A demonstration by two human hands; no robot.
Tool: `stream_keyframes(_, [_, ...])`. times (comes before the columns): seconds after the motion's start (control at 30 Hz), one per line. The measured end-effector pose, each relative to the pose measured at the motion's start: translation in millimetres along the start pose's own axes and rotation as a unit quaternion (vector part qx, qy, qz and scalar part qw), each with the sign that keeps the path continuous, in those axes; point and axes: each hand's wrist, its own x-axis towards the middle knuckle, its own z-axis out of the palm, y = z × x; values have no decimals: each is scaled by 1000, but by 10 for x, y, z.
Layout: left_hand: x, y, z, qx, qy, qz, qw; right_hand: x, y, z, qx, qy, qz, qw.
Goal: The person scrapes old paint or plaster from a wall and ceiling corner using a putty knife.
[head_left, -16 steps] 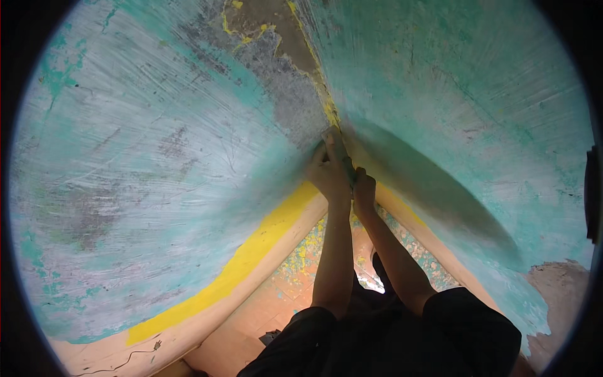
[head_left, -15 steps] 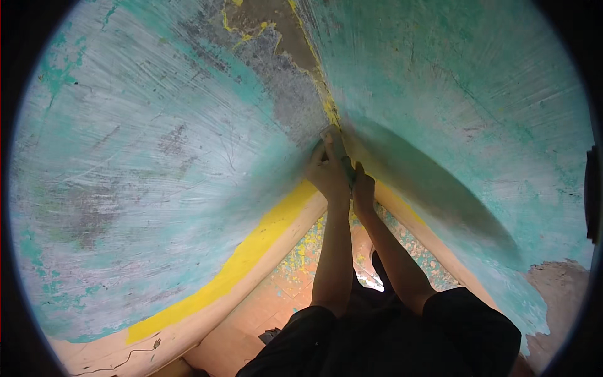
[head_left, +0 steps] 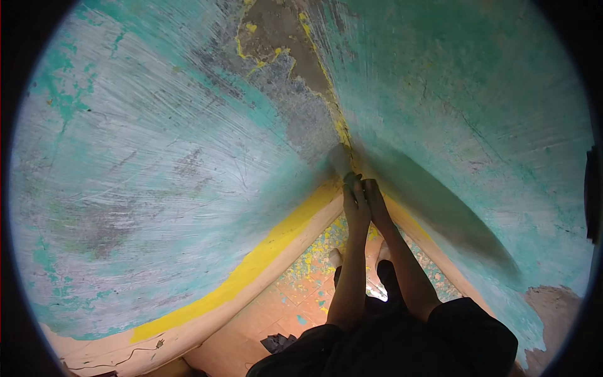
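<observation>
A scraper with a flat greyish blade (head_left: 341, 161) points up into the corner where two walls meet. My left hand (head_left: 356, 208) is closed on its dark handle, just below the blade. Against it on the right, my right hand (head_left: 377, 201) is also closed round the handle; the fingers of both hands largely hide it. Flaking yellow paint (head_left: 341, 125) runs up the corner seam above the blade. The left wall (head_left: 157, 157) and right wall (head_left: 452, 125) carry scratched, worn turquoise paint.
A yellow band (head_left: 251, 254) runs low along the left wall above a peach skirting. Paint flakes (head_left: 308, 257) litter the tiled floor around my feet. A dark crumpled item (head_left: 276, 342) lies on the floor, and a thin cord with a plug (head_left: 158, 344) shows at lower left.
Both hands and the scraper have come down and slightly right along the corner. My left hand has moved from beside the blade down to the handle, next to the right hand.
</observation>
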Motion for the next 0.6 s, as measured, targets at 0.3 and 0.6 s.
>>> stream_keyframes(0.3, [51, 27, 172, -44, 117, 4, 992, -274, 218, -222, 326, 4, 288, 900])
stream_keyframes(0.6, [50, -89, 339, 18, 141, -9, 990, -845, 653, -741, 141, -3, 261, 955])
